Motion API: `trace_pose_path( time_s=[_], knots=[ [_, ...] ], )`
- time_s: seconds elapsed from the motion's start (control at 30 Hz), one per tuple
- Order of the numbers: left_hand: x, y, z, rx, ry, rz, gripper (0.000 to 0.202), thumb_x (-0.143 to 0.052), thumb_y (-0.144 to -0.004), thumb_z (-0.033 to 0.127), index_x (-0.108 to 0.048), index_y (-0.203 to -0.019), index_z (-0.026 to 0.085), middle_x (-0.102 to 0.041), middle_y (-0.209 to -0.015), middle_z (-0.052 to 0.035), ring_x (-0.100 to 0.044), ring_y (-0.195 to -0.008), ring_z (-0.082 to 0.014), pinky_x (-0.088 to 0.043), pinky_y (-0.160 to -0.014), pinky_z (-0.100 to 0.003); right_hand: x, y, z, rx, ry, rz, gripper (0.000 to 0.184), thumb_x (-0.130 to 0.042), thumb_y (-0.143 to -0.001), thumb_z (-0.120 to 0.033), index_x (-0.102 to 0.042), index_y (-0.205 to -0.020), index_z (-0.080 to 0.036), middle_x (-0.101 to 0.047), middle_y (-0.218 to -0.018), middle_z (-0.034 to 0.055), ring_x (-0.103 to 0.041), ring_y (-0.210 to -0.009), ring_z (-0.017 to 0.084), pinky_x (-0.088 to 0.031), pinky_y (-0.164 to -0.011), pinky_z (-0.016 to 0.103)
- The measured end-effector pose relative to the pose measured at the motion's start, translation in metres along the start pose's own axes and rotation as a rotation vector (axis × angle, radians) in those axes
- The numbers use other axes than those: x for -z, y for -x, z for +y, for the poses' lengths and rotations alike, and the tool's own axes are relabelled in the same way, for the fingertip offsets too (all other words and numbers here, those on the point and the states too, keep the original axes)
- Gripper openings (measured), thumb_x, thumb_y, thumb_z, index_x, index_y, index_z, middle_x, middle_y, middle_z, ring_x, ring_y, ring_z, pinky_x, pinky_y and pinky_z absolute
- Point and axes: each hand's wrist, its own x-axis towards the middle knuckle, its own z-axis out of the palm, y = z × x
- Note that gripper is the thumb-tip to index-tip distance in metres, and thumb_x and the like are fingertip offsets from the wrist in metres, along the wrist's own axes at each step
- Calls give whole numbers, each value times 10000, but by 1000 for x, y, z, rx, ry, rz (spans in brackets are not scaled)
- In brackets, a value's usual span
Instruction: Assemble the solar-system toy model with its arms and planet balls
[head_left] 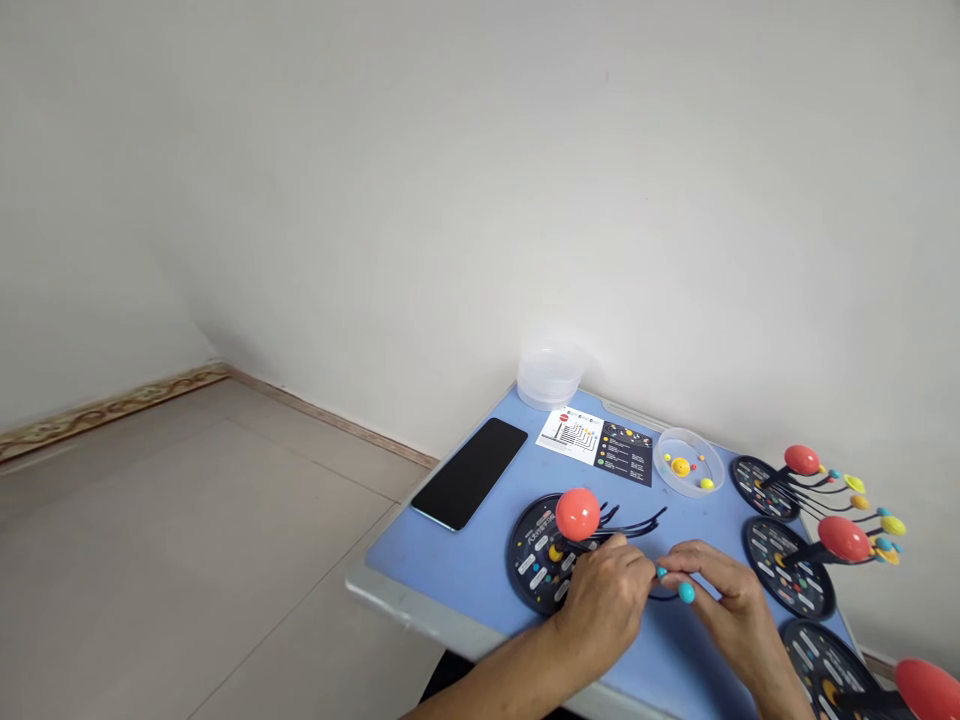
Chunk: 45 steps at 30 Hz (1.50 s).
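Note:
A solar system model with a round black base (529, 560) and a red ball (577, 514) on top stands near the table's front. My left hand (609, 598) is closed around its thin black rods (637, 526), some of which stick out past my fingers. Close beside it, my right hand (724, 605) pinches a small blue ball (661, 572) between thumb and fingertips, at the end of a rod. A larger blue ball (686, 593) sits just under these fingers, by a curved rod. My fingers partly hide the rods.
A clear dish (688, 462) of small coloured balls and a printed instruction sheet (596, 445) lie at the back. Stacked clear containers (551, 375) stand by the wall. A black phone (471, 472) lies left. Three similar models, one with a red ball (845, 540), line the right edge.

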Motion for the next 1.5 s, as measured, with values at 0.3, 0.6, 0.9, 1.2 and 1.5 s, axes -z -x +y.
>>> trace_pose_path(
  time_s=[0.3, 0.6, 0.9, 1.2, 1.5],
  knots=[
    [2, -2, -2, -21, 47, 20, 430, -322, -957, 153, -518, -575, 187, -551, -512, 5, -477, -479, -137, -345, -522, -263, 1, 0, 1, 4, -16, -3, 153, -631, -857, -262, -760, -939, -266, -702, -817, 30, -654, -759, 174, -499, -705, 253],
    [2, -4, 0, 13, -7, -5, 418, -366, -971, 166, -557, -600, 186, -586, -533, 1, -510, -516, -148, -353, -530, -267, 4, 1, 1, -189, -95, 79, 248, -680, -807, -380, -750, -1017, -266, -731, -858, 32, -666, -795, 188, -540, -734, 257],
    [5, -3, 3, 38, -57, -66, 244, -539, -906, 150, -579, -668, 182, -637, -619, 4, -554, -600, -172, -380, -521, -273, 11, 4, 17, -405, -143, 241, 378, -688, -754, -502, -748, -1010, -231, -767, -893, 67, -710, -850, 222, -569, -777, 276],
    [7, -3, 4, 47, -56, -73, 173, -562, -879, 122, -577, -718, 183, -647, -671, 0, -569, -637, -184, -416, -531, -284, 11, 4, 15, -379, -56, 267, 395, -676, -754, -516, -755, -992, -211, -762, -893, 77, -709, -828, 230, -573, -774, 300],
    [13, -5, 3, 48, -22, -31, 210, -473, -933, 152, -594, -764, 187, -657, -691, -19, -566, -650, -188, -428, -563, -282, 12, 3, 17, -370, -34, 282, 417, -673, -758, -525, -754, -1006, -200, -759, -920, 87, -700, -836, 240, -571, -785, 334]
  ],
)
